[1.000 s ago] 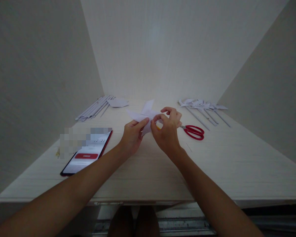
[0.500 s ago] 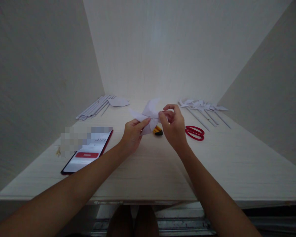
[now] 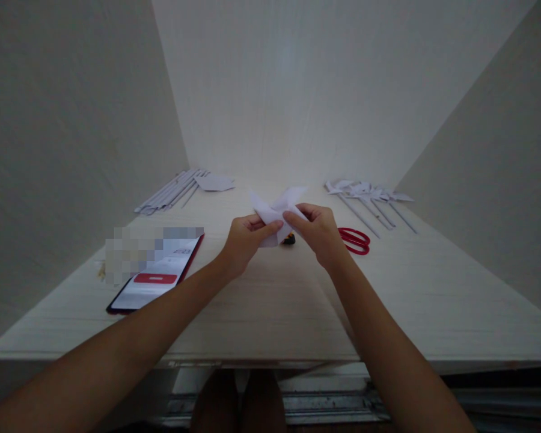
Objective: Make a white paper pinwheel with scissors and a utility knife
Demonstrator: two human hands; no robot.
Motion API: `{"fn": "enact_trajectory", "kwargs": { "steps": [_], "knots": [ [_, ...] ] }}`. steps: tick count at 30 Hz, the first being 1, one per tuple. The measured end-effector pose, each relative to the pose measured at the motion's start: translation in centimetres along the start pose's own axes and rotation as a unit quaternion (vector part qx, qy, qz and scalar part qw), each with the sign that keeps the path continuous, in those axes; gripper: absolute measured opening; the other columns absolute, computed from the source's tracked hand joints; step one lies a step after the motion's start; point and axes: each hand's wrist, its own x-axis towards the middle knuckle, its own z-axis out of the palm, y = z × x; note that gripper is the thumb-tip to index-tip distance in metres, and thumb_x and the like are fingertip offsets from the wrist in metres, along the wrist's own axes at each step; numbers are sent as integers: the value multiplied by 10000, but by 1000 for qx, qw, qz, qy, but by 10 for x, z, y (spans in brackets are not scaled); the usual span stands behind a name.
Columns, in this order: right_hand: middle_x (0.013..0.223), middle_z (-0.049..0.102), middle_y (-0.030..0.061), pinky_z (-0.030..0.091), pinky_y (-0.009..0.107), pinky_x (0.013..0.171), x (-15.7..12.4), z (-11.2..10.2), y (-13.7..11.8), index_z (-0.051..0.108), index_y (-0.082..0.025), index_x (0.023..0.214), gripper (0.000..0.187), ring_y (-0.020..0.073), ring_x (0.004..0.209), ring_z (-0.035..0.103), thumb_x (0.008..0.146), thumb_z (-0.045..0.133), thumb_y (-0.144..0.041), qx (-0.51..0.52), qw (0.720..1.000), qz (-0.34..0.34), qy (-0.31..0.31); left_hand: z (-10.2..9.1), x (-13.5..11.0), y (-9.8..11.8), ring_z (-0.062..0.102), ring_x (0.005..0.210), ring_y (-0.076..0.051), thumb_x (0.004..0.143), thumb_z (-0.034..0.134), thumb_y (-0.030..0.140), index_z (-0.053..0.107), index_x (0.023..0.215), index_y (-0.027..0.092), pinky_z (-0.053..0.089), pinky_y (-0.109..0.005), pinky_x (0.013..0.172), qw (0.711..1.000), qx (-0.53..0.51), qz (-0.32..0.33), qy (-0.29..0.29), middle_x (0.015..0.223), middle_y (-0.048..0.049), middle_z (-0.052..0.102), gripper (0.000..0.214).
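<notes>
So the paper pinwheel (image 3: 276, 212) is up in the middle over the desk (image 3: 270, 313), left hand (image 3: 247, 240) and right hand (image 3: 319, 233) both pinching it, thumbs near its center. One blade points far-left, another far-right, a third back toward the wearer; no obvious long axis, tbh. A black-and-yellow tool (image 3: 289, 239) is half hidden behind it, and the right hand blocks part of the red-handled scissors (image 3: 355, 242). Phone (image 3: 155, 279) at left, paper sticks (image 3: 169, 193) back-left, more pinwheels (image 3: 363, 191) back-right.
</notes>
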Motion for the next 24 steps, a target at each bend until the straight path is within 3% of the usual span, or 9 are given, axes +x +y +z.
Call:
{"fn": "enact_trajectory", "kwargs": {
  "steps": [6, 12, 15, 17, 19, 21, 24],
  "knots": [
    [587, 578, -8, 382, 221, 488, -1, 1, 3, 631, -133, 659, 134, 86, 518, 486, 646, 599, -263, 1, 1000, 3, 14, 1, -2, 3, 595, 583, -118, 593, 714, 226, 662, 803, 101, 430, -239, 552, 998, 26, -28, -40, 703, -49, 678, 250],
    [597, 581, -6, 376, 218, 488, -1, 1, 3, 624, -133, 649, 134, 87, 527, 488, 638, 609, -265, 11, 1000, 5, 7, -2, 0, 2, 517, 497, -88, 638, 674, 275, 631, 737, 115, 372, -227, 489, 994, 99, -14, -48, 596, -16, 620, 193],
    [574, 561, -11, 367, 219, 488, -1, 4, 3, 608, -130, 625, 137, 84, 519, 472, 632, 612, -267, 10, 999, -2, 46, -2, 1, 2, 507, 533, -96, 624, 682, 318, 581, 739, 130, 378, -237, 517, 985, 171, 37, 2, 622, -3, 589, 242],
    [566, 549, -14, 363, 221, 487, 0, 7, 5, 597, -129, 620, 148, 83, 513, 460, 630, 612, -276, 16, 995, -6, 100, -2, -2, 4, 474, 563, -93, 586, 713, 310, 526, 710, 151, 374, -242, 553, 950, 262, 131, 107, 634, 25, 533, 275],
    [570, 544, -13, 367, 226, 494, 0, 12, 9, 591, -129, 632, 167, 85, 515, 457, 634, 608, -295, 31, 989, -6, 143, 0, -7, 8, 439, 601, -96, 584, 720, 282, 493, 668, 163, 362, -252, 603, 881, 361, 234, 196, 644, 39, 480, 269],
    [575, 535, -15, 371, 230, 503, 0, 16, 13, 589, -130, 648, 182, 86, 520, 455, 643, 601, -311, 49, 985, -10, 166, 1, -12, 10, 437, 642, -108, 632, 690, 273, 506, 623, 164, 352, -266, 645, 834, 429, 289, 191, 654, 31, 473, 214],
    [569, 512, -25, 372, 230, 509, -1, 22, 16, 585, -136, 660, 188, 83, 519, 442, 663, 589, -324, 75, 981, -24, 176, 2, -16, 8, 449, 647, -120, 684, 653, 275, 589, 652, 167, 346, -268, 630, 828, 461, 287, 142, 640, 22, 478, 129]
  ]
}}
